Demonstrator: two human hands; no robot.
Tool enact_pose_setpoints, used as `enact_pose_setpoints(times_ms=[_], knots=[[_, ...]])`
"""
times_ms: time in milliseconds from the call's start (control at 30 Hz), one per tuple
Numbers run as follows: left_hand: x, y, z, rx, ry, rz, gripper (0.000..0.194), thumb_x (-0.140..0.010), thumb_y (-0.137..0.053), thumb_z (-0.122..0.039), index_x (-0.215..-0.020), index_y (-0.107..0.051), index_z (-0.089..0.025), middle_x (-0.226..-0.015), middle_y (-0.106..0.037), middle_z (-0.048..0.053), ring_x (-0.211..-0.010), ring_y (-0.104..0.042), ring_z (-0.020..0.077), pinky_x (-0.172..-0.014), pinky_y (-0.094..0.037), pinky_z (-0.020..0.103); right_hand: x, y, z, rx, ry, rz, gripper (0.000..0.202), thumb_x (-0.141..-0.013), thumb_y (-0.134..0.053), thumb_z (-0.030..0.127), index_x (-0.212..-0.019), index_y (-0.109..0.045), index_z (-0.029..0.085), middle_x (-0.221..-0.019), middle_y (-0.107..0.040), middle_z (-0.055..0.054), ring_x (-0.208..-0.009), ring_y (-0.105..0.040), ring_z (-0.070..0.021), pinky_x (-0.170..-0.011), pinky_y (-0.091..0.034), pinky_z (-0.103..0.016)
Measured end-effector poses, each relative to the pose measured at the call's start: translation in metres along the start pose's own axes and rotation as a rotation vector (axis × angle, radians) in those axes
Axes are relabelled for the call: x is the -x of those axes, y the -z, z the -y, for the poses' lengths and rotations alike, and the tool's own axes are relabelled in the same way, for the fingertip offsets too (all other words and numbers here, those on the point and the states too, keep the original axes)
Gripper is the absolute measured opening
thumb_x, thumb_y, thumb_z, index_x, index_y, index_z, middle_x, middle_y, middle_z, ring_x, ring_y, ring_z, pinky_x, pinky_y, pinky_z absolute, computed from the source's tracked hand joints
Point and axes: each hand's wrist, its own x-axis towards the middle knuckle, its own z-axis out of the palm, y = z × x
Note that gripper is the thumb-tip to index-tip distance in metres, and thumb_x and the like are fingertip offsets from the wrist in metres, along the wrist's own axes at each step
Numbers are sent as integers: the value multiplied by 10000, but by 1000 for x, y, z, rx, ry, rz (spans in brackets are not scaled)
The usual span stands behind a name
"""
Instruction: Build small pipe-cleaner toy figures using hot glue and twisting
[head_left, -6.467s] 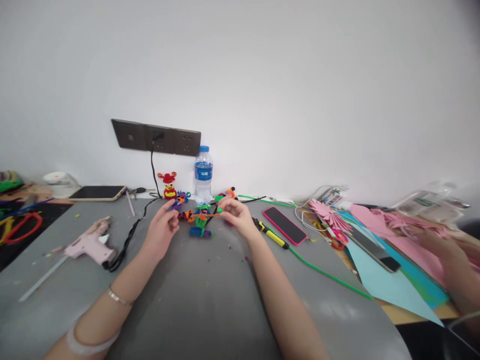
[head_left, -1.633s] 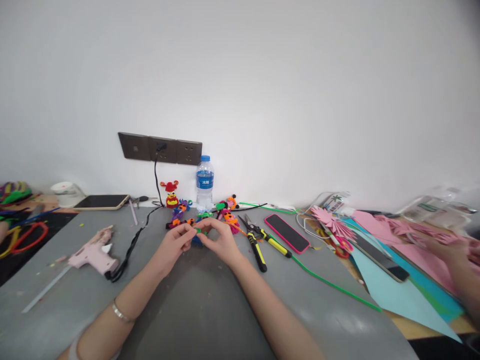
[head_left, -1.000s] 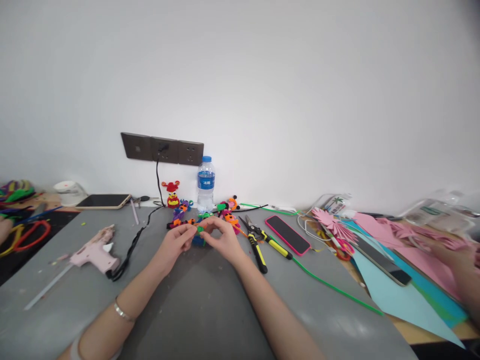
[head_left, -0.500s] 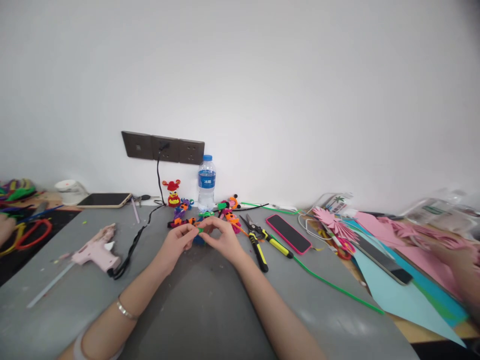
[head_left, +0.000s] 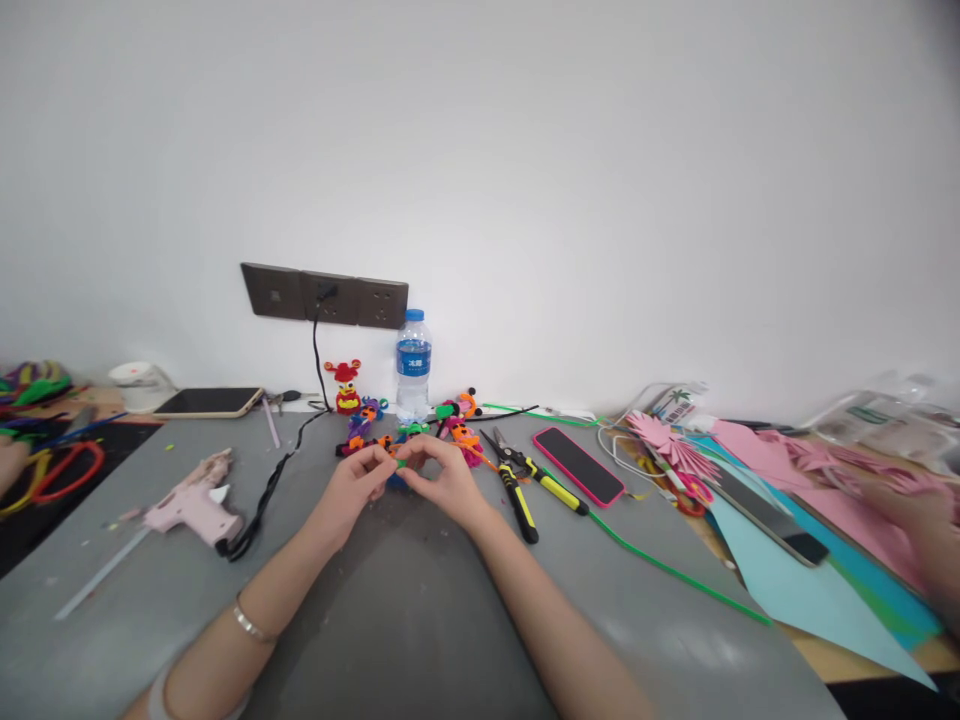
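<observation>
My left hand (head_left: pixel 354 488) and my right hand (head_left: pixel 448 482) meet above the grey tabletop, fingertips pinched together on a small green piece of pipe cleaner (head_left: pixel 400 463). Its exact shape is mostly hidden by the fingers. Something blue shows just under the fingertips, largely covered by the hands. Close behind them lie colourful fuzzy figures: a purple and orange one (head_left: pixel 363 420) on the left and an orange and pink one (head_left: pixel 465 440) on the right. Yellow-and-black pliers (head_left: pixel 517 485), with jaws spread, lie to the right of my right hand.
A pink glue gun (head_left: pixel 196 508) lies at left, its black cord running to the wall socket (head_left: pixel 328 296). A water bottle (head_left: pixel 414 370) and red figure (head_left: pixel 345 388) stand behind. Right are a pink phone (head_left: pixel 577 467), green pipe cleaner (head_left: pixel 675 575) and coloured paper. Other people's hands show at both edges.
Both hands stay pinched together in nearly the same spot, with only slight finger movement. The other person's hand at the right edge has shifted a little.
</observation>
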Motion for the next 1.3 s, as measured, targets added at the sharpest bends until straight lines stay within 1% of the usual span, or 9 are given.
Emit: enact_pose_setpoints(times_ms=[333, 567, 767, 1133, 1300], knots=[[-3, 2, 1, 12, 19, 34, 401, -657, -746, -466, -598, -473, -179, -493, -369, -81, -461, -292, 67, -483, -216, 221, 0, 0, 0, 17, 1, 20, 88, -810, -595, 208, -888, -627, 183, -844, -647, -36, -700, -589, -142, -673, -497, -267], [-3, 6, 5, 38, 34, 70, 373, -687, -732, -412, -601, -451, -182, -484, -368, -83, -470, -291, 71, -487, -222, 219, -1, 2, 2, 5, -11, 55, 91, -816, -590, 209, -891, -628, 174, -842, -640, -34, -695, -578, -138, -682, -487, -265], [-2, 4, 3, 80, 57, 80, 375, -687, -725, -383, -593, -420, -185, -481, -375, -82, -469, -291, 70, -486, -228, 219, -1, 2, 6, 13, -15, 78, 87, -824, -593, 215, -892, -631, 177, -856, -644, -39, -703, -589, -143, -697, -485, -273], [-3, 6, 7, 100, 72, 86, 367, -694, -717, -360, -585, -415, -182, -494, -381, -77, -477, -297, 70, -494, -233, 220, -1, 3, 5, -10, -31, 88, 93, -796, -598, 190, -884, -628, 176, -834, -636, -26, -690, -594, -135, -672, -477, -257], [-1, 4, 4, 89, 107, 105, 391, -691, -722, -396, -568, -423, -176, -498, -382, -72, -473, -278, 66, -481, -215, 220, -2, 4, 6, -36, -53, 73, 93, -766, -613, 191, -855, -629, 170, -807, -638, -24, -665, -591, -133, -657, -482, -258]])
